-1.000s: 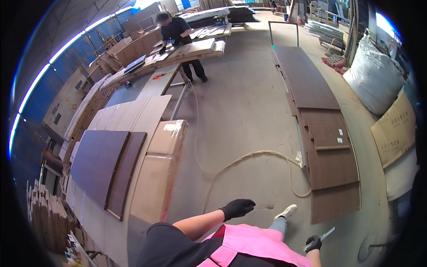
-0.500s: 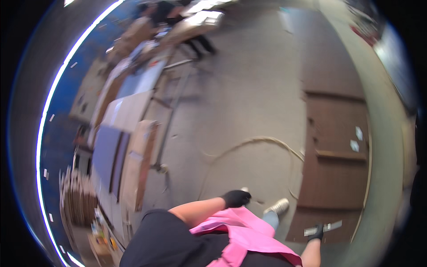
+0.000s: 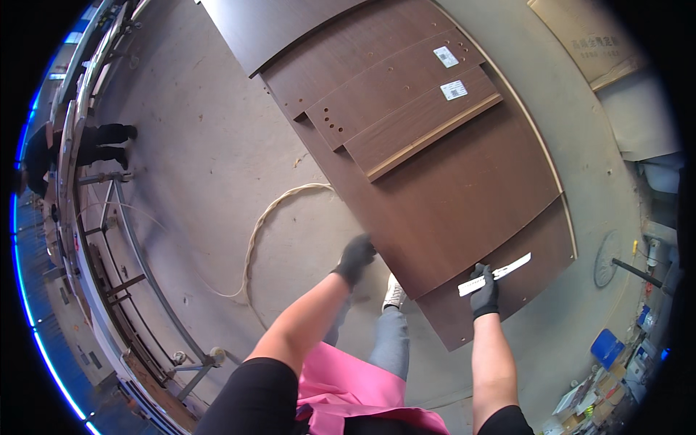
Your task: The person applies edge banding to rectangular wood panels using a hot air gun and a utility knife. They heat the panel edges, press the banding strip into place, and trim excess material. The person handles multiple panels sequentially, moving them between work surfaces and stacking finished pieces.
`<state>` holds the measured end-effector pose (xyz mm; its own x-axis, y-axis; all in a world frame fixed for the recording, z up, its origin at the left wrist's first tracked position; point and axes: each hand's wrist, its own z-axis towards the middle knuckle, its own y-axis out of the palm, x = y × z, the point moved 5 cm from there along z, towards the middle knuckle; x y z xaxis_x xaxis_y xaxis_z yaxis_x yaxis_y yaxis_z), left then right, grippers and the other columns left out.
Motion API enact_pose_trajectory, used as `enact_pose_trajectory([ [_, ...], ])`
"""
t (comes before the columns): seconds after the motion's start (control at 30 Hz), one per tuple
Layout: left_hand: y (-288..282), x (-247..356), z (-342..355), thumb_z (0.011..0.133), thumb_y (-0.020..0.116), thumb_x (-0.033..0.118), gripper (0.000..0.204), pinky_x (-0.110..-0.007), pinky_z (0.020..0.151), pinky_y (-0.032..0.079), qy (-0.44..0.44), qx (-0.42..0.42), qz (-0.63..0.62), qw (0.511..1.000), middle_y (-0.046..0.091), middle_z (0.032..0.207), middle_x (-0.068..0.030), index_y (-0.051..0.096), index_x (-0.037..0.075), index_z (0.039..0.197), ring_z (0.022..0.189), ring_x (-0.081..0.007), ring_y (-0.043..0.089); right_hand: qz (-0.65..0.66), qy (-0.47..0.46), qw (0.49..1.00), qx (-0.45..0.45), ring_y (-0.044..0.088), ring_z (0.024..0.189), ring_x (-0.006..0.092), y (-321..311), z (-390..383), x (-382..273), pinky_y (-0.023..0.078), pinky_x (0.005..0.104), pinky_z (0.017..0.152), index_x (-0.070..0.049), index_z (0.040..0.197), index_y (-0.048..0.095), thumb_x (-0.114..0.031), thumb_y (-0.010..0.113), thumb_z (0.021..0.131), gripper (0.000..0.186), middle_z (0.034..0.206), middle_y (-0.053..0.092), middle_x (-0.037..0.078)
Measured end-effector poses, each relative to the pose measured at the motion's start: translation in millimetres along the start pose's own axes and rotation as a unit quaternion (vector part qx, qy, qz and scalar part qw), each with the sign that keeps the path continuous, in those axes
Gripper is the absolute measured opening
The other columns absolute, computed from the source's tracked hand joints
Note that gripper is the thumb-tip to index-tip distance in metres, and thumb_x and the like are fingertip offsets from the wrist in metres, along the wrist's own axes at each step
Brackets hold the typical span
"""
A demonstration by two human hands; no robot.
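Observation:
My gloved left hand (image 3: pixel 355 255) reaches to the left edge of a stack of dark brown panels (image 3: pixel 435 217), its fingers loosely bent and apart; whether it touches the edge is unclear. My gloved right hand (image 3: pixel 482 290) grips a long white strip (image 3: pixel 511 268) over the lowest panel (image 3: pixel 529 268) at the near end of the stack. Smaller boards (image 3: pixel 406 94) with drilled holes and two labels lie farther up the stack, beside a greyer panel (image 3: pixel 275 22).
A looped hose (image 3: pixel 254 239) lies on the floor left of the stack. A co-worker's legs (image 3: pixel 101 145) show at far left beside a metal frame (image 3: pixel 123 239). Cardboard (image 3: pixel 580 43) is at top right, and a round metal base with a post (image 3: pixel 605 257) stands at right.
My view has swung right and down onto the brown panels. Both hands have moved forward to the stack, the right still carrying the strip. The co-worker now appears at the far left.

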<state>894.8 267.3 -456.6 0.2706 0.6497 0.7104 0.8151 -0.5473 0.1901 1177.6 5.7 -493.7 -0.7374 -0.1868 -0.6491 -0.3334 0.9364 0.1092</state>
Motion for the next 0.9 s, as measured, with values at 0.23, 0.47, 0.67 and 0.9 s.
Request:
enact_pose_trajectory([
  [0.23, 29, -9, 10, 0.097, 0.041, 0.051, 0.06, -0.034, 0.089, 0.047, -0.153, 0.152, -0.152, 0.965, 0.063, 0.114, -0.0115, 0.052, 0.0, 0.126, 0.097, -0.0224, 0.061, 0.039, 0.003, 0.999, -0.012, 0.049, 0.088, 0.0139, 38, -5, -15, 0.039, 0.0314, 0.085, -0.005, 0.103, 0.064, -0.036, 0.056, 0.095, 0.034, 0.091, 0.054, 0.002],
  [0.47, 23, -23, 21, 0.095, 0.042, 0.059, 0.052, -0.024, 0.058, 0.042, -0.127, 0.207, -0.173, 0.954, 0.059, 0.078, -0.0015, 0.06, 0.011, 0.102, 0.065, -0.0115, 0.052, 0.046, 0.027, 0.999, 0.004, 0.051, 0.098, 0.0191, 46, -16, -14, 0.04, 0.0362, 0.091, -0.011, 0.097, 0.066, -0.041, 0.059, 0.092, 0.032, 0.1, 0.057, 0.002],
  [0.67, 30, -10, -2, 0.093, 0.039, 0.064, 0.054, -0.027, 0.051, 0.034, -0.142, 0.227, -0.167, 0.949, 0.05, 0.066, 0.0002, 0.057, 0.014, 0.087, 0.055, -0.0128, 0.044, 0.095, -0.028, 0.991, -0.089, 0.052, 0.111, 0.0251, 56, -3, -46, 0.042, 0.042, 0.097, -0.012, 0.094, 0.065, -0.044, 0.065, 0.087, 0.033, 0.108, 0.06, 0.007],
  [0.9, 32, 2, -39, 0.096, 0.031, 0.061, 0.054, -0.028, 0.049, 0.037, -0.103, 0.216, -0.068, 0.969, 0.05, 0.068, -0.0017, 0.055, 0.012, 0.091, 0.056, -0.0149, 0.046, 0.016, -0.048, 0.999, -0.006, 0.052, 0.111, 0.0218, 49, -58, -75, 0.038, 0.0402, 0.101, -0.006, 0.099, 0.066, -0.037, 0.068, 0.086, 0.034, 0.108, 0.062, 0.005],
])
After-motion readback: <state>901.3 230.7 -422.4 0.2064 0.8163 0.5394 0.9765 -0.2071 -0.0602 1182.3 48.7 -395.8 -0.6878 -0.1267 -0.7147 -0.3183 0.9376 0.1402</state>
